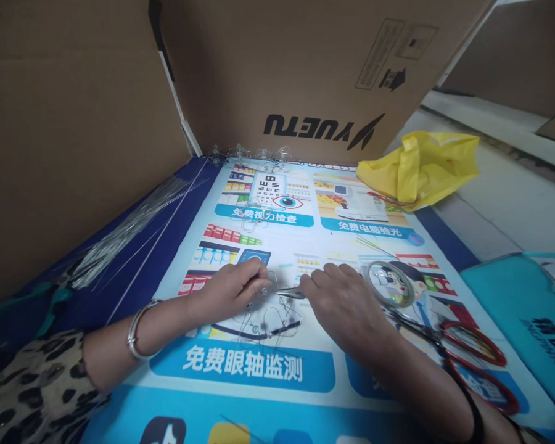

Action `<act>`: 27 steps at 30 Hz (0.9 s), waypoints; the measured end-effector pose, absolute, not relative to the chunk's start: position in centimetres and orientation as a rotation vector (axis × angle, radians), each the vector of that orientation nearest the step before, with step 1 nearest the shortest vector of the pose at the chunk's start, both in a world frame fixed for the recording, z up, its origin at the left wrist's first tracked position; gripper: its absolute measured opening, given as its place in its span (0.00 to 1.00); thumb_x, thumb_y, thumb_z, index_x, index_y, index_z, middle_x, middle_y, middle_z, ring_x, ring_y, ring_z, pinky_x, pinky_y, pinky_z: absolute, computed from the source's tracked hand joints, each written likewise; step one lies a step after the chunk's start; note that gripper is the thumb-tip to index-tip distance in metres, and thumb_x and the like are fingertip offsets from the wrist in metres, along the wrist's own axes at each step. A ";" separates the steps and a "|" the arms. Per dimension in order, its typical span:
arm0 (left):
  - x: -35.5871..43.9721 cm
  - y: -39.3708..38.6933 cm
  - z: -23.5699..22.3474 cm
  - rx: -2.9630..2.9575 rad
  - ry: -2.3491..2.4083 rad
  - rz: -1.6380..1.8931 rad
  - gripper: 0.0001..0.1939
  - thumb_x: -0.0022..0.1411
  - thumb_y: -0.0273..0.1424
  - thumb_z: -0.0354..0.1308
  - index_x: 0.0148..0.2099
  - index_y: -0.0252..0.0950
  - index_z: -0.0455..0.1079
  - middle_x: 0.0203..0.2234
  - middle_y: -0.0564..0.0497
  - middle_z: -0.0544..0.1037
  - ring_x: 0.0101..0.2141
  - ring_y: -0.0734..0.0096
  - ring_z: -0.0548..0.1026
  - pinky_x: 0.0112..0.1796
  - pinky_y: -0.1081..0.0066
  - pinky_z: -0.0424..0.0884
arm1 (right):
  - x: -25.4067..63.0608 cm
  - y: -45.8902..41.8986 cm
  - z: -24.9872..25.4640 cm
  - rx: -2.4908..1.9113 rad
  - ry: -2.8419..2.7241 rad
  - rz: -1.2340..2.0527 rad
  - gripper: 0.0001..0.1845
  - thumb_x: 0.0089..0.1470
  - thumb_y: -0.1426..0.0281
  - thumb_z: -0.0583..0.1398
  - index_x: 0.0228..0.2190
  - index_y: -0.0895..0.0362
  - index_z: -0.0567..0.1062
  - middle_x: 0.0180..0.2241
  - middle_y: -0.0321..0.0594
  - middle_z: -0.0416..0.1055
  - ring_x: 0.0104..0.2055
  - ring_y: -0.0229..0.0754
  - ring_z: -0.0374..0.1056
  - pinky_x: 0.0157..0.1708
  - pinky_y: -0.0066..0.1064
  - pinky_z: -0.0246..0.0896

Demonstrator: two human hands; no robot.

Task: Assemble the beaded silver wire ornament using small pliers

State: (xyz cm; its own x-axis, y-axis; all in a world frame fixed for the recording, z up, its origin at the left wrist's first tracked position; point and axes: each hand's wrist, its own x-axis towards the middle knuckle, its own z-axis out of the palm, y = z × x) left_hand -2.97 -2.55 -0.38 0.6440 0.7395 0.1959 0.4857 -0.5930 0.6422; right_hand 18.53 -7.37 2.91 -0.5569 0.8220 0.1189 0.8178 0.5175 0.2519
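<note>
My left hand (240, 287) is closed, thumb and forefinger pinching a thin wire piece (274, 282). Needle-nose pliers (290, 293) are gripped in my right hand (342, 302); their tips point left and reach close to the wire by my left fingertips. The handles are hidden inside my palm. Below both hands lies a tangle of bent wire loops with small clear beads (263, 330), spread over the printed sheet. Whether that tangle joins the pinched wire I cannot tell.
Red-handled scissors (476, 351) and a roll of clear tape (391, 283) lie right of my right hand. Straight wires (129, 228) lie at the left, near green-handled pliers (50, 308). Cardboard (277, 68) walls the back; a yellow bag (420, 169) is back right.
</note>
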 end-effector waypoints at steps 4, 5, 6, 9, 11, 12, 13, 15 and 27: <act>-2.9 -2.6 -0.7 2.457 0.977 0.559 0.09 0.64 0.33 0.44 0.34 0.36 0.61 0.24 0.53 0.71 0.24 0.74 0.68 0.25 0.73 0.59 | 18.5 -7.4 2.7 1.471 2.710 0.421 0.07 0.50 0.79 0.55 0.27 0.57 0.69 0.25 0.37 0.67 0.28 0.40 0.56 0.29 0.33 0.39; -2.9 -2.7 -0.8 2.494 0.987 0.547 0.10 0.65 0.34 0.43 0.35 0.36 0.61 0.24 0.53 0.71 0.24 0.73 0.68 0.25 0.73 0.59 | 18.5 -7.3 2.6 1.475 2.709 0.427 0.06 0.50 0.79 0.55 0.26 0.56 0.69 0.25 0.37 0.67 0.28 0.40 0.56 0.29 0.33 0.39; -2.8 -2.7 -0.9 2.528 0.998 0.542 0.10 0.65 0.35 0.43 0.35 0.36 0.61 0.24 0.52 0.72 0.24 0.72 0.69 0.25 0.72 0.59 | 18.5 -7.3 2.5 1.479 2.707 0.436 0.06 0.50 0.78 0.55 0.26 0.56 0.69 0.24 0.37 0.67 0.28 0.41 0.56 0.28 0.33 0.39; -2.8 -2.7 -1.2 2.594 1.022 0.535 0.11 0.65 0.35 0.42 0.35 0.36 0.61 0.24 0.52 0.73 0.23 0.72 0.69 0.24 0.72 0.59 | 18.5 -7.2 2.3 1.491 2.697 0.450 0.06 0.50 0.78 0.55 0.25 0.56 0.69 0.24 0.38 0.66 0.29 0.42 0.57 0.29 0.34 0.38; -2.7 -2.7 -1.3 2.603 1.046 0.531 0.11 0.65 0.35 0.42 0.36 0.36 0.61 0.24 0.52 0.73 0.23 0.72 0.70 0.24 0.72 0.59 | 18.4 -7.1 2.2 1.491 2.689 0.439 0.06 0.50 0.77 0.56 0.26 0.56 0.69 0.25 0.38 0.67 0.29 0.42 0.57 0.29 0.34 0.39; -2.7 -2.7 -1.3 2.604 1.057 0.531 0.11 0.65 0.35 0.42 0.36 0.36 0.61 0.24 0.52 0.73 0.23 0.73 0.70 0.23 0.73 0.59 | 18.3 -7.1 2.3 1.489 2.684 0.433 0.05 0.50 0.77 0.56 0.26 0.56 0.69 0.25 0.39 0.67 0.30 0.43 0.57 0.29 0.34 0.39; -2.7 -2.7 -1.3 2.606 1.063 0.531 0.11 0.65 0.35 0.42 0.36 0.36 0.62 0.24 0.52 0.74 0.23 0.73 0.70 0.23 0.73 0.59 | 18.3 -7.1 2.3 1.489 2.677 0.433 0.06 0.50 0.77 0.56 0.26 0.56 0.69 0.25 0.39 0.67 0.30 0.43 0.57 0.30 0.34 0.39; -2.6 -2.7 -1.3 2.620 1.066 0.540 0.11 0.65 0.35 0.43 0.35 0.36 0.62 0.23 0.52 0.73 0.22 0.73 0.69 0.22 0.73 0.58 | 18.1 -7.1 2.4 1.488 2.663 0.441 0.06 0.49 0.78 0.56 0.25 0.56 0.70 0.25 0.40 0.67 0.30 0.44 0.58 0.30 0.34 0.39; -2.5 -2.7 -1.2 2.745 0.998 0.472 0.11 0.65 0.32 0.41 0.34 0.35 0.61 0.22 0.52 0.72 0.20 0.74 0.67 0.21 0.73 0.56 | 17.4 -6.6 2.2 1.482 2.661 0.335 0.06 0.49 0.78 0.55 0.25 0.56 0.70 0.25 0.40 0.68 0.31 0.44 0.59 0.30 0.34 0.40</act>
